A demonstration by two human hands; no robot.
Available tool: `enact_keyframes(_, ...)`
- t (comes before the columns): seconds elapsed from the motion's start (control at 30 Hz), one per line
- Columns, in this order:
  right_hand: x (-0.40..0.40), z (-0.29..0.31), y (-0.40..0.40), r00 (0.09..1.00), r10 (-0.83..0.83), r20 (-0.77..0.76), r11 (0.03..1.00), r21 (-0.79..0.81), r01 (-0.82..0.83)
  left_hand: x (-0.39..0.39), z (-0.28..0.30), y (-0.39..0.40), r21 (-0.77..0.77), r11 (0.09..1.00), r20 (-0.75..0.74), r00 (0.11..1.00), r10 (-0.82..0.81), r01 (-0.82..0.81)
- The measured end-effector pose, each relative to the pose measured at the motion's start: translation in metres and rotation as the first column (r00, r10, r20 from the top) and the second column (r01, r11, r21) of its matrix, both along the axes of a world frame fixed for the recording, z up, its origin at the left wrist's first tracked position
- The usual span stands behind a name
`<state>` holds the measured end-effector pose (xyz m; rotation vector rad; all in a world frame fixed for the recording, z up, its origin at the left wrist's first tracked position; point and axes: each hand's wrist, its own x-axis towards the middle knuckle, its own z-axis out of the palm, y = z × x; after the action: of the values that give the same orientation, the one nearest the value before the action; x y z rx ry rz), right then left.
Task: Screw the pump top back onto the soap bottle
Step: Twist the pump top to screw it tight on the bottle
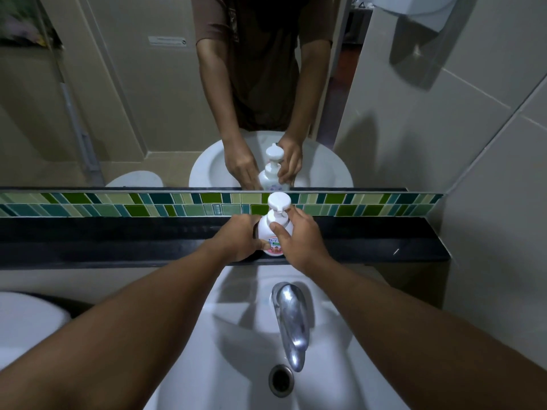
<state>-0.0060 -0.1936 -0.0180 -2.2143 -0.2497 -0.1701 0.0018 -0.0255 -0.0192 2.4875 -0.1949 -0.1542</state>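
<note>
A white soap bottle [268, 232] with a pink label stands upright on the black ledge [118, 241] behind the sink. Its white pump top [278, 202] sits on the neck, nozzle facing me. My left hand [236, 238] wraps the bottle's left side and holds it. My right hand [299, 238] grips the bottle's shoulder and the pump collar, thumb across the front. The mirror above repeats both hands and the bottle.
A white sink [236, 335] with a chrome tap [291, 318] and a drain [281, 380] lies right below my arms. A green mosaic tile strip [148, 204] runs behind the ledge. A second white basin [26, 324] is at the left. A tiled wall [488, 187] closes the right side.
</note>
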Motion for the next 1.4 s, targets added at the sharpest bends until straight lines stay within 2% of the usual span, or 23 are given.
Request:
enact_keyframes(0.2,-0.006,0.005,0.009,0.996,-0.081,-0.035,0.997,0.002,0.082,-0.002,0.005,-0.001,-0.004,1.0,0.003,1.0,-0.005,0.005)
enact_keyframes(0.37,-0.009,0.026,-0.009,0.985,0.026,-0.168,0.997,0.072,-0.014,-0.002,0.011,0.0,0.011,0.999,-0.016,0.999,-0.03,0.03)
enact_keyframes(0.47,-0.007,0.036,-0.011,0.986,0.08,-0.149,0.988,0.142,-0.058,0.0,0.011,0.0,0.026,0.999,-0.033,0.999,-0.024,0.025)
enact_keyframes(0.83,0.0,0.054,0.007,0.999,0.034,-0.009,0.992,-0.123,-0.034,0.004,0.007,0.003,0.014,1.0,-0.06,0.998,-0.01,0.011)
enact_keyframes(0.93,0.003,0.056,0.007,0.998,0.062,-0.022,0.981,-0.185,-0.065,0.003,0.006,0.003,-0.01,1.0,-0.049,0.999,-0.007,0.007)
enact_keyframes(1.17,0.004,0.059,0.001,0.993,0.112,-0.045,0.962,-0.243,-0.12,0.003,0.005,0.003,-0.025,1.0,-0.049,0.999,-0.015,0.014)
enact_keyframes(1.4,0.001,0.053,0.016,0.999,-0.005,-0.044,0.977,-0.215,-0.004,0.003,0.0,0.001,-0.032,0.999,-0.009,1.0,0.008,-0.008)
